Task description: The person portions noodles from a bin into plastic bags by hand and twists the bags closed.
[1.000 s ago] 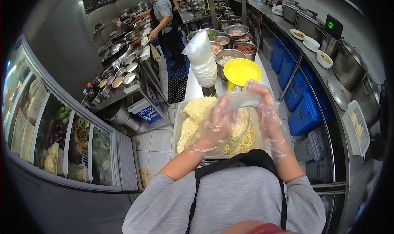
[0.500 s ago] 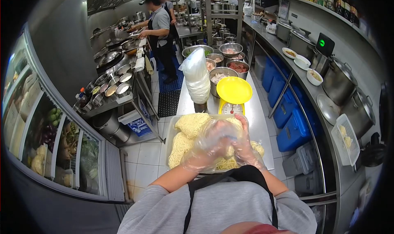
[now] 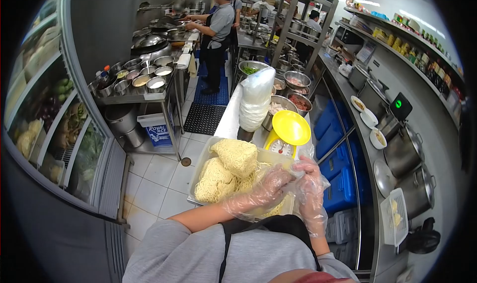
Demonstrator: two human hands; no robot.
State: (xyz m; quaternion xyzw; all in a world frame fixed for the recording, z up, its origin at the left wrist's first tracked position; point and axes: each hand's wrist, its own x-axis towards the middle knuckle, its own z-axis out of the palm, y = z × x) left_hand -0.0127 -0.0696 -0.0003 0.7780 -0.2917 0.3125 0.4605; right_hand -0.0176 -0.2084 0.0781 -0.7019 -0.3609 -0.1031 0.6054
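My left hand (image 3: pixel 273 184), in a clear plastic glove, reaches over the tub with its fingers curled at a thin clear plastic bag (image 3: pixel 298 176). Gloved as well, my right hand (image 3: pixel 311 188) pinches the same bag from the right side. Whether noodles are inside the bag is hard to see behind my hands. Below them is a translucent tub (image 3: pixel 198 170) of yellow noodles. Two rounded noodle bundles, one (image 3: pixel 237 158) leaning on the other (image 3: pixel 214 180), sit at its left, with loose noodles (image 3: pixel 276 209) lower down.
Just beyond the tub stands a yellow scale (image 3: pixel 291 128), beside a tall stack in plastic wrapping (image 3: pixel 257 99). Metal bowls of meat (image 3: pixel 300 103) are behind. A glass-door fridge (image 3: pixel 54 114) is on the left, a counter with pots (image 3: pixel 403 149) on the right. A co-worker (image 3: pixel 218 30) stands at the stove.
My hands have moved right and slightly apart; the noodles seen between them before are no longer visible there. The view has turned and tilted.
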